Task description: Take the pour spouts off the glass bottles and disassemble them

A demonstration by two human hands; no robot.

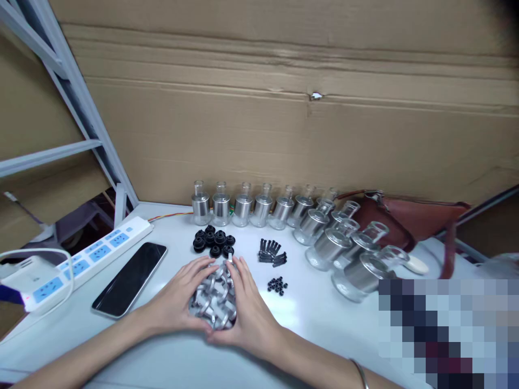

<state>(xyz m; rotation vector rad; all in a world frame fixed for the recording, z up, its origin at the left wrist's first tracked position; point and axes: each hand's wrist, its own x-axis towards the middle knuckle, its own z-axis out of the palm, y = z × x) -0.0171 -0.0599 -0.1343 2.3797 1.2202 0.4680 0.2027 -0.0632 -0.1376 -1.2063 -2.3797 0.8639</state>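
A heap of small silvery metal pieces point(214, 298) lies on the white table, between my two hands. My left hand point(178, 297) curves round its left side, and my right hand point(253, 313) wraps its right side; the thumbs nearly meet at the front. Just behind the heap are several black round caps point(214, 239). To the right sit short black rods point(272, 253) and a cluster of tiny black rings point(277, 286). Glass bottles with metal bands point(263, 205) stand in a curved row at the back and right.
A black phone point(130, 279) and a white power strip point(95, 256) with a cable lie at the left. A brown leather bag point(421, 219) rests at the back right, before a cardboard wall point(284, 140). A metal ladder frame point(87, 116) rises at the left.
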